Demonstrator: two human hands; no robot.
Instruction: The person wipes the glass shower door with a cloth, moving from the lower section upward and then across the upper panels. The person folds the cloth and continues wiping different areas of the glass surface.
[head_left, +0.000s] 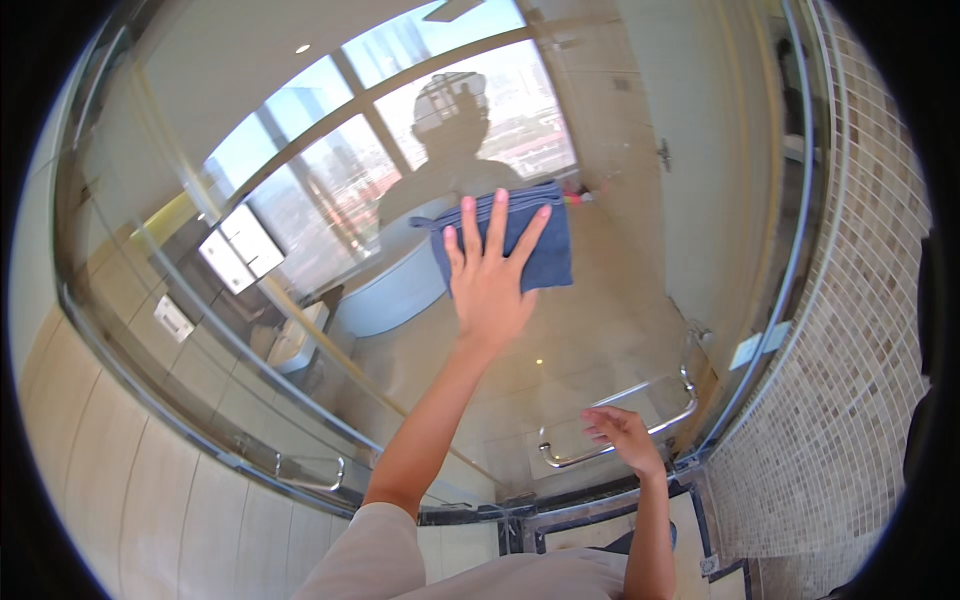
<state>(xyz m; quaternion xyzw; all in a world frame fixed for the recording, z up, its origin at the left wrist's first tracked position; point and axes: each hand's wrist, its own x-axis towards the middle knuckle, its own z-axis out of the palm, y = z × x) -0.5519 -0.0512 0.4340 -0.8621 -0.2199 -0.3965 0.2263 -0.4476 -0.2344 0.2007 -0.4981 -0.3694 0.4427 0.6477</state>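
Note:
My left hand (491, 281) lies flat with spread fingers on a folded dark blue cloth (551, 259), pressing it against a large clear glass panel (420, 360). The cloth has a small loop at its left corner. Lower right, my right hand (619, 435) hovers beside a chrome door handle (555, 457) with its fingers loosely bent and apart; it holds nothing, and whether it touches the handle I cannot tell.
Through the glass show a white bathtub (394, 289), a washbasin (300, 337) and tall windows, with a person's reflection over them. Metal hinges (240, 247) join the glass at left. A mosaic tile wall (817, 405) stands at right, and a dark-edged sill runs below.

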